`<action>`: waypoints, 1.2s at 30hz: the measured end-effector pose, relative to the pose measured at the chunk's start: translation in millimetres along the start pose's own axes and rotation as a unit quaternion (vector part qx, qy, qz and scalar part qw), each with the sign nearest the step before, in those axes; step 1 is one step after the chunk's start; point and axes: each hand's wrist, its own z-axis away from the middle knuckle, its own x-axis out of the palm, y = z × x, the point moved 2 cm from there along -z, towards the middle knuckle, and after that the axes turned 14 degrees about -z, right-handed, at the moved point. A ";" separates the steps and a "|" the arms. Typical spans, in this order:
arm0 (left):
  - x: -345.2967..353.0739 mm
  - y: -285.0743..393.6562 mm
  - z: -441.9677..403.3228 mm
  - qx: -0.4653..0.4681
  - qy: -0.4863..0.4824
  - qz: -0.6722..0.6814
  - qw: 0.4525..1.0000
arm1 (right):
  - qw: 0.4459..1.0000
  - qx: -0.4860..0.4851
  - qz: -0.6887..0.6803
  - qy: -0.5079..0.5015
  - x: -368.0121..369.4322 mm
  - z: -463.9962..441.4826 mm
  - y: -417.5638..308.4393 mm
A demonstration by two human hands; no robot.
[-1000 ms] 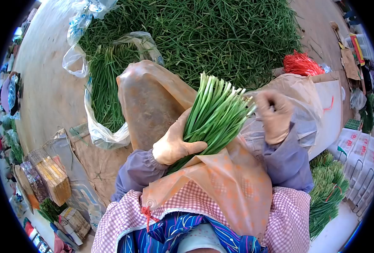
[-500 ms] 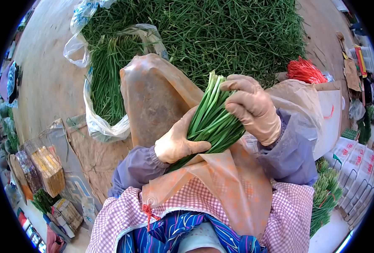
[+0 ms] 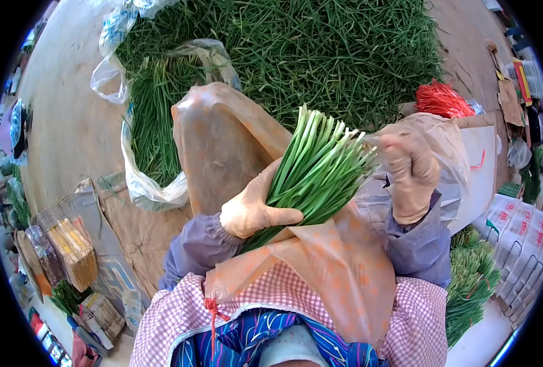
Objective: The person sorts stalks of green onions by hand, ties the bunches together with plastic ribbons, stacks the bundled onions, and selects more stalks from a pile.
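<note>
A bunch of garlic chives (image 3: pixel 320 171), its pale cut ends fanned upward and its green leaves trailing down toward my lap, rests in my gloved left hand (image 3: pixel 250 208). The left fingers wrap around the leaves, with the thumb across the front. Just right of the pale ends, my gloved right hand (image 3: pixel 411 171) is closed, fingers curled in; whatever is between its fingertips is blurred. Beneath the bunch lies a translucent orange-patterned plastic apron (image 3: pixel 345 275) over my lap.
A large heap of loose chives (image 3: pixel 320 55) lies ahead. Left of my knee, a plastic bag (image 3: pixel 155 196) holds more chives. Red ties (image 3: pixel 443 101) lie at the heap's right. Tied bunches (image 3: pixel 470 287) and a wire crate (image 3: pixel 519 244) stand at right; flattened cardboard (image 3: pixel 143 226) is at left.
My right hand has moved right, off the bunch, and its fingers have curled in. The pale ends are now spread wider and more exposed. My left hand keeps its hold.
</note>
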 end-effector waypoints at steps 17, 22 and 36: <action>2.0 27.8 -11.9 -0.028 -0.035 -0.064 0.997 | 0.758 0.273 -0.592 0.017 78.4 22.5 26.6; 9.2 19.5 -18.3 -0.101 -0.103 0.053 0.988 | 0.794 0.301 -0.528 -0.013 66.6 20.6 35.6; 14.3 2.9 -18.2 -0.086 -0.013 0.017 0.996 | 0.969 0.103 -0.157 0.159 -27.2 -30.1 39.8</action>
